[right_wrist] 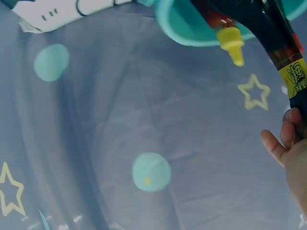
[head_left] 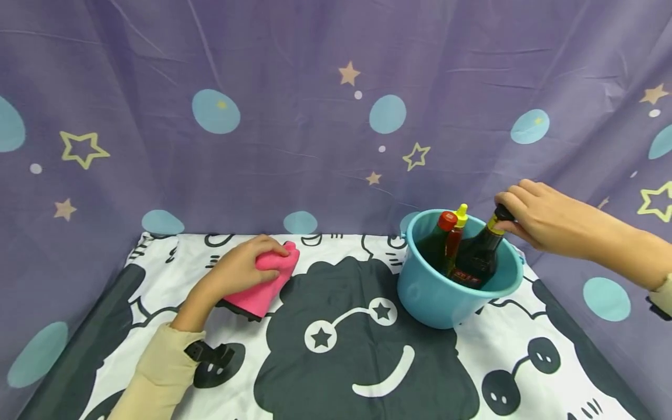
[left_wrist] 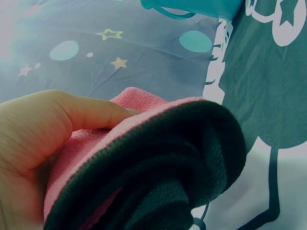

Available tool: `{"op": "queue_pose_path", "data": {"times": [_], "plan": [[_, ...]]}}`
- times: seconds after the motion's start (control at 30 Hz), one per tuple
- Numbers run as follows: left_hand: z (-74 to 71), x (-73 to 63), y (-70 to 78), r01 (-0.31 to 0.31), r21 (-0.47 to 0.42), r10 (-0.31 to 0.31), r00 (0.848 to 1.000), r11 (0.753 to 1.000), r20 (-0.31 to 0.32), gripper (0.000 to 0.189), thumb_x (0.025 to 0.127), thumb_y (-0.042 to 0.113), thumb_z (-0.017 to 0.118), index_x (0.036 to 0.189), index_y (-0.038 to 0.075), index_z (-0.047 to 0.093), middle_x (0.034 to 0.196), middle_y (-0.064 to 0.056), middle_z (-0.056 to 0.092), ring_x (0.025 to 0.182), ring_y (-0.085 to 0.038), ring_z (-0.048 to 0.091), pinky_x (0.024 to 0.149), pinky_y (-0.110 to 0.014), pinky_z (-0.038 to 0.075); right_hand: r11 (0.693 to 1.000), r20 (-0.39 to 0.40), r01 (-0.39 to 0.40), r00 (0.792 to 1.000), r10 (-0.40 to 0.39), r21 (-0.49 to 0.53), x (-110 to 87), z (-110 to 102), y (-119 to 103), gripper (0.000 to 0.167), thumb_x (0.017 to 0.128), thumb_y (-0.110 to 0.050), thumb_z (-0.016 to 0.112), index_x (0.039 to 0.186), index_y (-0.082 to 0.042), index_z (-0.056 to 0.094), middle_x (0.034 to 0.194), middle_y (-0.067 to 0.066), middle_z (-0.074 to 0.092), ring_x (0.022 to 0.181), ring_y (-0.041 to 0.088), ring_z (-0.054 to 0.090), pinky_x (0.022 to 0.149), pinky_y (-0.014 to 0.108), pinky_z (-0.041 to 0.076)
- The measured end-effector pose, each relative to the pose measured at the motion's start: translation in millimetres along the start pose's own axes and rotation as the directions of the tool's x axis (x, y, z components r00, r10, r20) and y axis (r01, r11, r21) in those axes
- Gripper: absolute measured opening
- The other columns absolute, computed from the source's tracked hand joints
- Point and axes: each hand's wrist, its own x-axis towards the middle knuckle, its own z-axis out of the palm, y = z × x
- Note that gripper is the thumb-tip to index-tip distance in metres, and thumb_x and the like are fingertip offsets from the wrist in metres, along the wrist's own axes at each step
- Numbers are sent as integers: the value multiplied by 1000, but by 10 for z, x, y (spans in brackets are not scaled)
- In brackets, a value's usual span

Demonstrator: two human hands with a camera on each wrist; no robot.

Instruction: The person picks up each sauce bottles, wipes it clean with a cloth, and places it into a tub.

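Note:
My left hand (head_left: pixel 242 269) grips a folded pink cloth (head_left: pixel 266 287) with a dark underside, over the left part of the table. In the left wrist view the thumb presses on the pink cloth (left_wrist: pixel 132 101), whose dark inner folds face the camera. My right hand (head_left: pixel 541 216) holds a dark sauce bottle (head_left: pixel 476 256) by its black cap. That bottle leans inside a light blue bucket (head_left: pixel 433 300), its yellow neck label showing in the right wrist view. Beside it in the bucket stand a red-capped bottle (head_left: pixel 446 221) and a bottle with a yellow nozzle (head_left: pixel 461 216).
A white and dark grey cartoon-print cloth (head_left: pixel 336 385) covers the table. Behind it hangs a purple curtain (head_left: pixel 294 116) with stars and blue ovals. The bucket stands near the table's back right edge.

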Motion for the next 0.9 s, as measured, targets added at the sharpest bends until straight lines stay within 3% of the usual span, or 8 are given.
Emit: {"op": "queue_pose_path", "data": {"times": [0.23,0.5,0.8,0.9], "plan": [[23,-26,-42,21,2,-21,1000,1000,6,36,85,12,77,120,20,74,138,-8,60,116,-30,62,89,-43,51,999,80,6,997,-10,48,-57,288,2,61,109,-52,22,102,-2,56,83,2,50,76,19,45,72,42,46],[14,-41,-19,12,-3,-12,1000,1000,3,36,84,11,78,120,19,74,137,-7,61,117,-29,62,92,-45,51,998,165,13,986,-23,59,-158,562,-87,54,109,-52,27,96,-6,52,80,-1,42,75,16,40,71,36,40],[51,-12,-27,-17,-8,17,1000,1000,0,36,84,11,78,118,18,74,130,-6,64,111,-27,63,90,-43,51,997,181,-20,983,7,70,-257,603,-146,51,108,-52,30,98,-8,52,81,-3,41,76,14,40,70,34,40],[91,7,-44,-28,-14,28,1000,1000,12,36,83,10,78,118,17,74,127,-5,64,110,-25,63,91,-43,51,997,202,-37,979,22,72,-270,586,-165,43,106,-51,40,96,-10,52,80,-5,41,75,12,41,68,33,40]]}}
